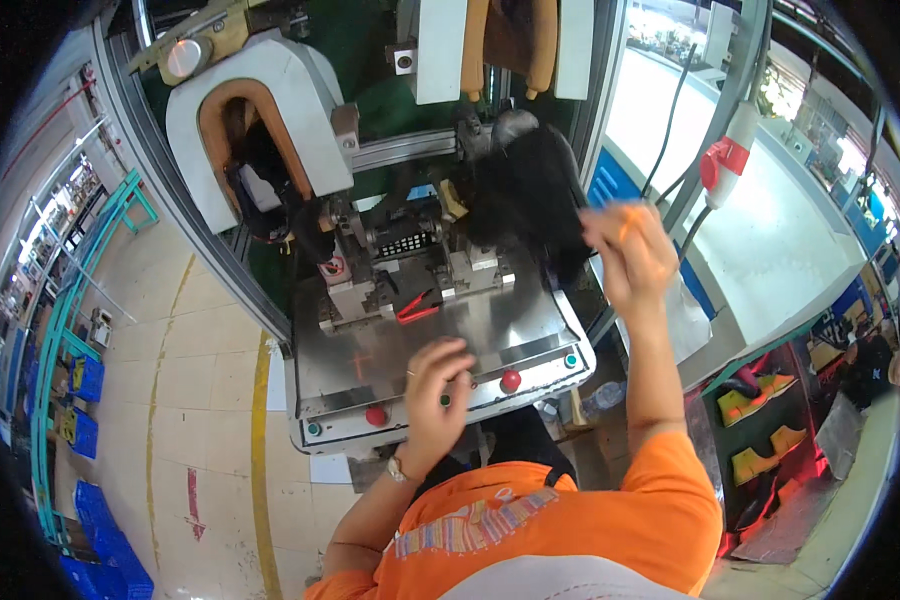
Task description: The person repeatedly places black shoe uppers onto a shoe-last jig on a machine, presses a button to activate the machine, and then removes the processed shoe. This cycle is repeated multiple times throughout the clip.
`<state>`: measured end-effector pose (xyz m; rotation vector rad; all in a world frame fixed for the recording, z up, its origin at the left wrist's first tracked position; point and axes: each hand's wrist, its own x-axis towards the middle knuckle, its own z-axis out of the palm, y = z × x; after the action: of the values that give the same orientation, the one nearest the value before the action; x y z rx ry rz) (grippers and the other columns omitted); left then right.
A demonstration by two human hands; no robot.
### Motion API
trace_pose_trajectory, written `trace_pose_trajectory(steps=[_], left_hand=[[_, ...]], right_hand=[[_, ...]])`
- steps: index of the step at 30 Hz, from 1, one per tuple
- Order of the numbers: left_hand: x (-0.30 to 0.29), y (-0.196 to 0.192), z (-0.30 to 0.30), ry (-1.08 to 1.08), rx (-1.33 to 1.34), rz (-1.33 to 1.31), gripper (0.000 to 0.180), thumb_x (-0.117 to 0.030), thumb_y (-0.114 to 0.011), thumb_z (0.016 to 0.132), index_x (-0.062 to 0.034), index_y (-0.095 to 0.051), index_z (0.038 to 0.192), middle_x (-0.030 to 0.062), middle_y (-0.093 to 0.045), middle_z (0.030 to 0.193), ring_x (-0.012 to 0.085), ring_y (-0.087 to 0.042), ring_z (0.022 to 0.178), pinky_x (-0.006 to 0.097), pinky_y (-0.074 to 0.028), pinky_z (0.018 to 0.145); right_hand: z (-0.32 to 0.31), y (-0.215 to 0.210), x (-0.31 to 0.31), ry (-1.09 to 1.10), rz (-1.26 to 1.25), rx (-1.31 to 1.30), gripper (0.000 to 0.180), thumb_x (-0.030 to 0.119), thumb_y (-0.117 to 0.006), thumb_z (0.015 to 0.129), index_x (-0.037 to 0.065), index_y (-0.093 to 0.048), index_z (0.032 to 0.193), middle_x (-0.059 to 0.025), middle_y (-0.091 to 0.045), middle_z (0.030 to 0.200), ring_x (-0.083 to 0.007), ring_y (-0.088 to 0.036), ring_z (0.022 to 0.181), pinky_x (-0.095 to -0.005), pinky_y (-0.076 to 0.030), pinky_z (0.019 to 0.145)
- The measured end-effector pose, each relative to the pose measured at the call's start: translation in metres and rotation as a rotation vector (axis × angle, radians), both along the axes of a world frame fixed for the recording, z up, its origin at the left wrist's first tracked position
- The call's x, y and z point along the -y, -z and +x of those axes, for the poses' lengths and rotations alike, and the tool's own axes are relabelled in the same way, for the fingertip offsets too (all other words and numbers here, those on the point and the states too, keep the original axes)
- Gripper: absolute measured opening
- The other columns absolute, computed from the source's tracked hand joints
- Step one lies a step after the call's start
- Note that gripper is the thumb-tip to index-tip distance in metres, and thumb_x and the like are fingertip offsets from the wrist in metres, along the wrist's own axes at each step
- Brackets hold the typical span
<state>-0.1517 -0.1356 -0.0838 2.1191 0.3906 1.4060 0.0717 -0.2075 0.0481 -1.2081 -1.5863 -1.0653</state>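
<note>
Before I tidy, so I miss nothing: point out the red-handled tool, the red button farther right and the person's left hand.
Red-handled tool (420, 314): head view, on a handle.
Red button (511, 380): head view, on its top.
Left hand (434, 393): head view, on its middle.

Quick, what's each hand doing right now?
Left hand: partly open, fingers loosely curled, nothing visible in it.
Right hand: fingers bent, blurred; can't tell if it holds anything.

Hands (438, 392) well apart; red-handled tool (417, 309) on metal plate (505, 327).
</note>
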Motion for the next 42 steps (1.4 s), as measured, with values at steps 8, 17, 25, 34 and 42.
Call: trace_pose_trajectory(steps=[8, 17, 25, 34, 42], left_hand=[[0.079, 0.032, 0.086, 0.454, 0.009, -0.252, 0.078, -0.019, -0.072, 0.069, -0.0011, -0.023, 0.128, 0.0196, -0.037, 0.126, 0.0313, -0.038, 0.116, 0.042, -0.029, 0.099], [0.111, 0.045, 0.123, 0.762, 0.402, -1.161, 0.05, -0.011, -0.056, 0.079, -0.0017, -0.035, 0.123, 0.0126, -0.046, 0.118, 0.0231, -0.047, 0.106, 0.035, -0.037, 0.093], [0.157, 0.082, 0.162, 1.002, 0.015, -1.761, 0.035, -0.018, -0.046, 0.087, -0.0062, -0.041, 0.119, 0.0076, -0.049, 0.114, 0.0218, -0.049, 0.106, 0.036, -0.042, 0.089], [0.147, 0.187, 0.166, 1.068, -0.866, -1.903, 0.06, -0.035, -0.05, 0.087, -0.0145, -0.021, 0.136, 0.0091, -0.024, 0.138, 0.0246, -0.029, 0.125, 0.057, -0.029, 0.094], [0.065, 0.22, 0.139, 0.739, -0.85, -1.923, 0.051, -0.025, -0.046, 0.088, -0.0145, -0.026, 0.134, 0.0095, -0.034, 0.133, 0.0229, -0.037, 0.12, 0.054, -0.033, 0.094]], right_hand=[[-0.056, 0.017, 0.064, 0.009, -0.132, 0.029, 0.032, 0.014, -0.058, 0.058, 0.002, -0.063, 0.087, -0.0058, -0.055, 0.081, -0.0176, -0.052, 0.062, -0.0284, -0.04, 0.055], [-0.05, 0.041, 0.123, 0.248, -0.299, -0.233, 0.044, 0.033, -0.059, 0.072, 0.002, -0.051, 0.102, -0.0117, -0.051, 0.095, -0.028, -0.052, 0.083, -0.0358, -0.041, 0.07], [-0.044, 0.168, 0.26, -0.074, -0.392, -2.161, 0.046, 0.03, -0.06, 0.083, 0.002, -0.045, 0.116, -0.0016, -0.057, 0.092, -0.0104, -0.054, 0.082, -0.0255, -0.045, 0.073], [0.08, 0.251, 0.393, 0.758, 0.159, -1.807, 0.017, 0.011, -0.062, 0.072, 0.001, -0.058, 0.086, -0.0047, -0.057, 0.077, -0.0131, -0.051, 0.067, -0.0285, -0.043, 0.061], [0.294, 0.259, 0.637, 1.469, 0.474, -1.242, 0.054, 0.027, -0.067, 0.071, -0.002, -0.05, 0.113, -0.0157, -0.053, 0.112, -0.0194, -0.055, 0.09, -0.0305, -0.044, 0.074]])
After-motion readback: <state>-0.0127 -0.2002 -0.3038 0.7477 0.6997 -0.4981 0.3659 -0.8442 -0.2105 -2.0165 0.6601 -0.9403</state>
